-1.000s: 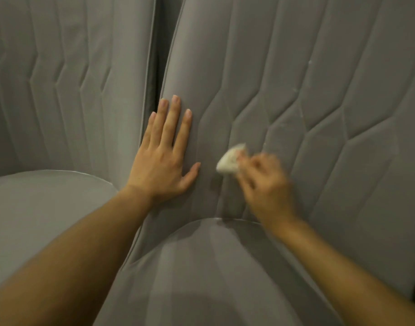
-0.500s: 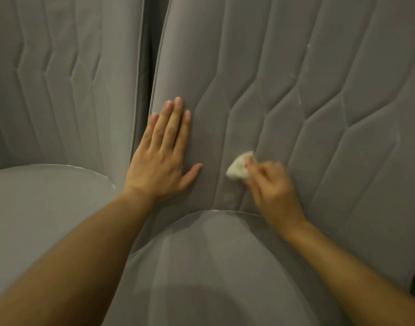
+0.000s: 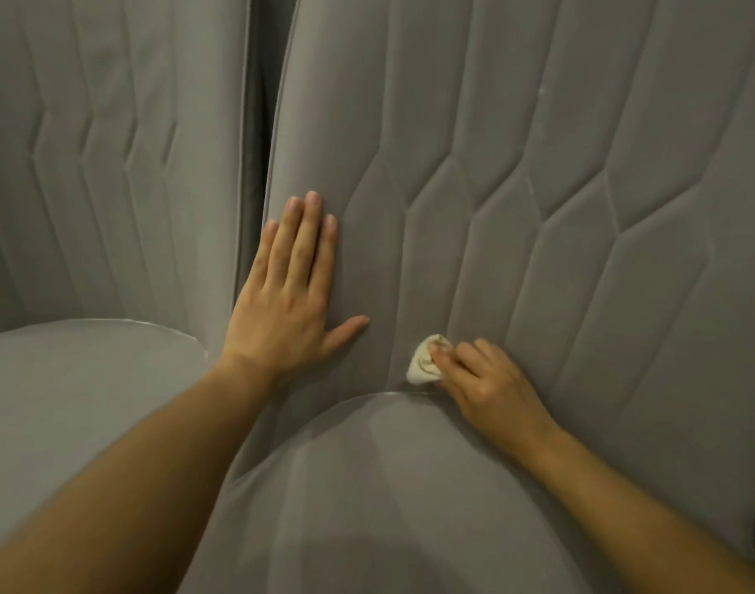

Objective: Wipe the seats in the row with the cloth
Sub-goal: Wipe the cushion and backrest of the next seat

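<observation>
Down from mid-panel since a second ago: right hand [image 3: 487, 379] plus cloth [image 3: 425, 360], now at the crease between backrest [image 3: 538, 165] and seat cushion [image 3: 388, 486], centre-right of frame. Left hand [image 3: 290, 302] about as before, centre of frame: flat on the backrest's left edge, fingers straight and together, thumb splayed, holding nothing. Right-hand fingers curled, pinching the small wadded off-white cloth against the fabric just above the cushion's rear edge. Suggested for a clean pass: keep the left hand bracing the backrest, run the cloth along the crease first, then follow each stitched seam upward with overlapping strokes. Worth refolding to a fresh face, given brownish marks on the wad. Neighbouring seat [image 3: 88, 165] at left of frame: wiped or not, cannot tell. No brands, labels or readable writing anywhere in view.
</observation>
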`<action>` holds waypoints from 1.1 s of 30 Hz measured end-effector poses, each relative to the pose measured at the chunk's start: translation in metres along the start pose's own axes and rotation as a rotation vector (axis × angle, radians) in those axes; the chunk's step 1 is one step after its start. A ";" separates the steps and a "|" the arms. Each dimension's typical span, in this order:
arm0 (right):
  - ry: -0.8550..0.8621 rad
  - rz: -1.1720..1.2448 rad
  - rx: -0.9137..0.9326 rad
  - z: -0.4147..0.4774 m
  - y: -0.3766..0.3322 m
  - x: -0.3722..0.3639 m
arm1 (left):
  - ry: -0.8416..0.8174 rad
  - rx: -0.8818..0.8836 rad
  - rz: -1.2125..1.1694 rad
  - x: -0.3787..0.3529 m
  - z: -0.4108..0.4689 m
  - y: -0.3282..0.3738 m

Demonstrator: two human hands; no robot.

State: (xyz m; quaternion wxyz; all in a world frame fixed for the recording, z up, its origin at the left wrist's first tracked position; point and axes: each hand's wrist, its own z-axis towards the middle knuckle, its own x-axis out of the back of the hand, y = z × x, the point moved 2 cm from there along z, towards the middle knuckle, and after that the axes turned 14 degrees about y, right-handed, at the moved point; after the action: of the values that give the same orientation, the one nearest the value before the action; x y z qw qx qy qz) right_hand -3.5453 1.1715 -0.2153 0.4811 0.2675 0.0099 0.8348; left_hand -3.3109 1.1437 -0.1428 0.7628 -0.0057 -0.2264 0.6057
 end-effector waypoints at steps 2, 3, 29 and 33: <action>0.043 0.008 -0.036 0.015 0.004 0.011 | -0.005 -0.001 0.013 0.001 0.000 0.000; 0.113 -0.001 -0.076 0.033 0.008 0.019 | -0.004 -0.005 0.016 0.001 0.001 0.001; 0.404 -0.173 -0.390 0.284 0.116 0.068 | 0.073 -0.100 0.014 -0.012 0.102 -0.003; 0.322 -0.088 -0.202 0.223 0.087 0.047 | 0.062 -0.102 0.019 -0.010 0.103 -0.003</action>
State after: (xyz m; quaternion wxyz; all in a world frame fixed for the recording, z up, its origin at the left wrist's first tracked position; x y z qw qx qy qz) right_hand -3.5317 1.1090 0.0203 0.5338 0.0802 0.0149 0.8417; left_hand -3.3462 1.1061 -0.0530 0.7624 -0.0654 -0.2331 0.6001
